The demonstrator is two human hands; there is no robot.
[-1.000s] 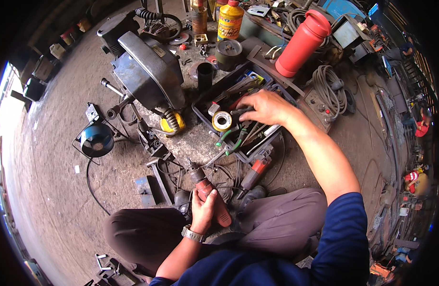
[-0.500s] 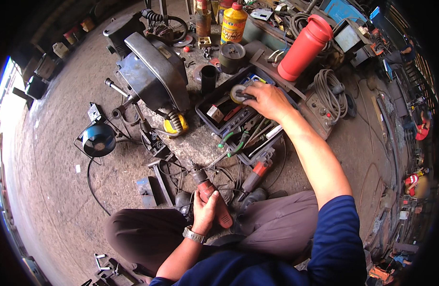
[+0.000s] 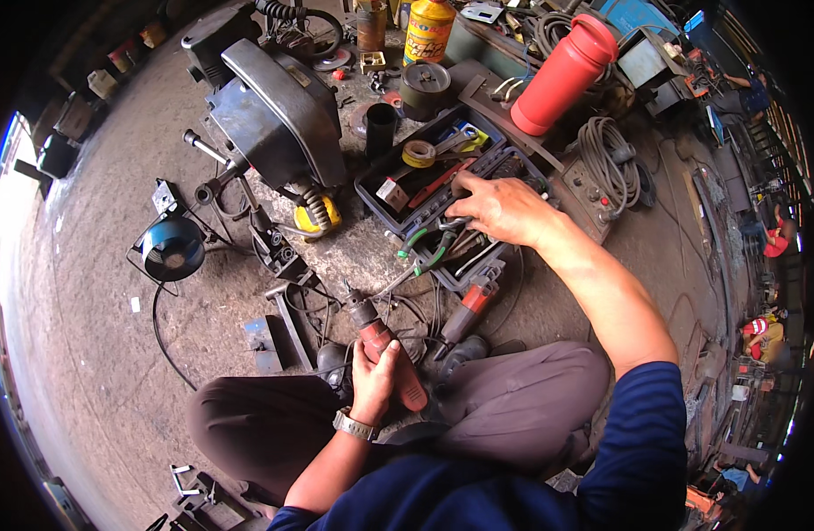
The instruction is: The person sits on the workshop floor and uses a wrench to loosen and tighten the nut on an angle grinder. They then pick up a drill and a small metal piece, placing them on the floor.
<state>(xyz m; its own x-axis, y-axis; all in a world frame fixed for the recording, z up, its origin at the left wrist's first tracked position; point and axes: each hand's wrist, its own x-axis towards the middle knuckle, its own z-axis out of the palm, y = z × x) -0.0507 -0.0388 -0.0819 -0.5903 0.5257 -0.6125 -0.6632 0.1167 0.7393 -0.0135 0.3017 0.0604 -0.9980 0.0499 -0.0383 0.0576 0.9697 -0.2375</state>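
My left hand (image 3: 374, 380) is wrapped around a red power drill (image 3: 380, 345), its chuck and bit pointing away from me. Over the grey toolbox (image 3: 364, 196), my right hand (image 3: 504, 208) reaches down with bent fingers among the hand tools in its middle. Whatever those fingertips pinch is hidden. Green-handled pliers (image 3: 435, 252) lie just nearer to me than that hand. Beyond its fingers, a yellow tape roll (image 3: 418, 154) rests in the tray beside a red-handled tool (image 3: 441, 184) and a small white box (image 3: 391, 195).
A red angle grinder (image 3: 472, 310) lies between the toolbox and my legs. Left of the toolbox stands a large grey machine (image 3: 274, 119). A red bottle (image 3: 564, 75) and a coiled cable (image 3: 609, 164) are at the right. Loose cords cross the floor.
My right hand has come off the tape roll, leaving it in the tray, and moved nearer to me over the tools. The left hand keeps its hold on the drill.
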